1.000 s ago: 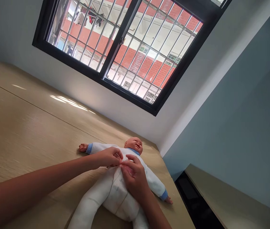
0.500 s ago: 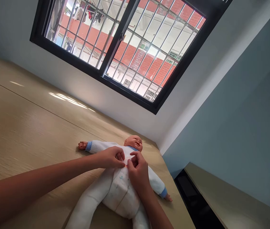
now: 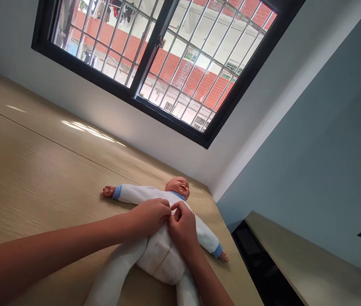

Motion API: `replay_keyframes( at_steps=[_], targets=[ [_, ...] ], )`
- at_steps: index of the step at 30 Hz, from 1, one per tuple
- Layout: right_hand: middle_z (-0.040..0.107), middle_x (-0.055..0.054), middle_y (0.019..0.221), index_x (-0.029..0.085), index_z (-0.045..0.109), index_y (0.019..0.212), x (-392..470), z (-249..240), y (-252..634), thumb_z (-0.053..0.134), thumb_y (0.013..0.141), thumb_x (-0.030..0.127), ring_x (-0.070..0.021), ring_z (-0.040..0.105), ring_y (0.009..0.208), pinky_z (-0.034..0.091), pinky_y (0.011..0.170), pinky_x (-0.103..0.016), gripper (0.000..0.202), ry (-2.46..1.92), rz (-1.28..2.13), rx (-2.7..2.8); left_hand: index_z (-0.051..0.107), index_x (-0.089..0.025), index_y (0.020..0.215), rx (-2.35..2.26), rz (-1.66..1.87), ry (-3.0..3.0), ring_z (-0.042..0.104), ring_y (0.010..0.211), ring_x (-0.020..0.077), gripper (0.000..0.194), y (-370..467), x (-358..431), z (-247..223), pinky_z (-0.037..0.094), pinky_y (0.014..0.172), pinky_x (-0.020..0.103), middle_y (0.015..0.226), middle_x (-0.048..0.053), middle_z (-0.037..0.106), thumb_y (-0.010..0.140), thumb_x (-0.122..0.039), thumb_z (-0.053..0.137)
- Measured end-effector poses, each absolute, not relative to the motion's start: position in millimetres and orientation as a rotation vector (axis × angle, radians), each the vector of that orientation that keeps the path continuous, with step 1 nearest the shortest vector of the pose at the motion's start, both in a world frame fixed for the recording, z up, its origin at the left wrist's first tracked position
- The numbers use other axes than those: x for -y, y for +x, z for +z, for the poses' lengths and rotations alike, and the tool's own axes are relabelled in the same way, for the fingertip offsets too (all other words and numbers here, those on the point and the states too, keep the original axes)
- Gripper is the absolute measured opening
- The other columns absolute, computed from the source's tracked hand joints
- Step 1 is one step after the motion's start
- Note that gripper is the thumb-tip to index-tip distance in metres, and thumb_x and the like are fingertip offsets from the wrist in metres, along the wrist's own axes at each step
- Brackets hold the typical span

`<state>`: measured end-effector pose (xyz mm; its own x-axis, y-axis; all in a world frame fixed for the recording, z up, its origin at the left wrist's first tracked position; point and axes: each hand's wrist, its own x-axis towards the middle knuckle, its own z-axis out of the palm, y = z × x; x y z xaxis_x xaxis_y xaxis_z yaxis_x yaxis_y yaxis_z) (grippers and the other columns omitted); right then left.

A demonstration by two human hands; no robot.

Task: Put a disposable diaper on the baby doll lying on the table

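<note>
A baby doll (image 3: 142,193) lies on its back on the wooden table, arms spread, in a white top with blue cuffs and collar. Around its hips is a white diaper (image 3: 159,257), with a line down its front. My left hand (image 3: 156,214) is closed, its fingertips pinching at the diaper's upper front edge. Facing it, my right hand (image 3: 183,223) is closed too, thumb and forefinger pinched at the same spot. The fingertips of both hands almost meet. A sliver of white shows between them; the rest of what they grip is hidden by the fingers.
The wooden table (image 3: 40,170) runs along the wall under a barred window (image 3: 180,68). Its right edge lies just beyond the doll's hand. Past a dark gap stands another wooden surface (image 3: 295,250).
My left hand has moved right, over the diaper's front edge, and its fingers have closed in beside my right fingertips. My right hand's fingers have drawn together. The view has shifted slightly.
</note>
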<state>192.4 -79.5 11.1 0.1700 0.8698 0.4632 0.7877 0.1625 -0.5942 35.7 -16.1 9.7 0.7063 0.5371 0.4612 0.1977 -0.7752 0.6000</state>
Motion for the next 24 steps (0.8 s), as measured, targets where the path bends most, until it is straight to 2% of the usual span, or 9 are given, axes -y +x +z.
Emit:
replay_keyframes(
  at_steps=[4,7,10,14,17,21,24],
  targets=[
    [0.037,0.008,0.055,0.021,0.056,0.074,81.0,9.9,193.7,0.053,0.07,0.016,-0.0139,0.038,0.054,0.027,0.055,-0.027,0.007,-1.54,0.122,1.566,0.072,-0.019,0.071,-0.457,0.837,2.294,0.062,0.082,0.0305,0.016,31.7,20.5,13.0,0.045,0.08,0.04,0.082,0.011,0.071,0.076,-0.012,0.058],
    [0.041,0.007,0.058,0.021,0.056,0.071,87.8,10.1,199.7,0.052,0.072,0.018,-0.0139,0.039,0.057,0.032,0.057,-0.027,0.005,-1.441,0.051,1.48,0.067,-0.022,0.064,-0.439,0.788,2.197,0.063,0.085,0.033,0.013,26.1,21.2,16.4,0.045,0.087,0.042,0.078,0.009,0.07,0.075,-0.017,0.063],
    [0.044,0.005,0.062,0.021,0.057,0.071,100.8,9.0,213.6,0.053,0.075,0.02,-0.0146,0.043,0.061,0.036,0.062,-0.028,0.006,-1.403,-0.035,1.419,0.062,-0.022,0.059,-0.459,0.786,2.129,0.063,0.083,0.0335,0.016,23.3,22.4,20.0,0.045,0.091,0.044,0.075,0.008,0.068,0.075,-0.023,0.067],
    [0.037,0.007,0.058,0.02,0.06,0.076,116.3,1.8,238.4,0.058,0.078,0.026,-0.0137,0.039,0.056,0.036,0.057,-0.027,0.006,-1.426,0.057,1.324,0.058,-0.022,0.055,-0.47,0.791,2.076,0.062,0.078,0.0326,0.021,24.3,24.0,24.8,0.046,0.09,0.045,0.069,0.008,0.066,0.07,-0.024,0.072],
    [0.036,0.008,0.055,0.02,0.06,0.079,117.5,-3.3,250.7,0.064,0.08,0.037,-0.0128,0.037,0.051,0.033,0.051,-0.026,0.018,-1.43,0.262,1.265,0.06,-0.022,0.057,-0.459,0.795,2.107,0.063,0.077,0.0317,0.019,24.5,24.1,26.9,0.047,0.089,0.044,0.069,0.007,0.065,0.072,-0.024,0.071],
    [0.039,0.007,0.05,0.023,0.044,0.062,109.5,-5.7,257.4,0.071,0.076,0.054,-0.0102,0.033,0.048,0.027,0.048,-0.025,0.044,-1.472,0.571,1.314,0.061,-0.022,0.059,-0.503,0.735,2.18,0.065,0.084,0.0318,0.019,21.1,24.3,29.0,0.046,0.09,0.041,0.075,0.007,0.067,0.076,-0.024,0.068],
    [0.039,0.007,0.048,0.022,0.043,0.058,107.1,-4.4,265.3,0.072,0.075,0.065,-0.0091,0.031,0.048,0.023,0.047,-0.025,0.054,-1.562,0.715,1.416,0.067,-0.022,0.063,-0.584,0.744,2.078,0.066,0.095,0.0332,0.011,17.7,22.7,29.8,0.047,0.094,0.038,0.078,0.006,0.07,0.072,-0.024,0.072]
  ],
)
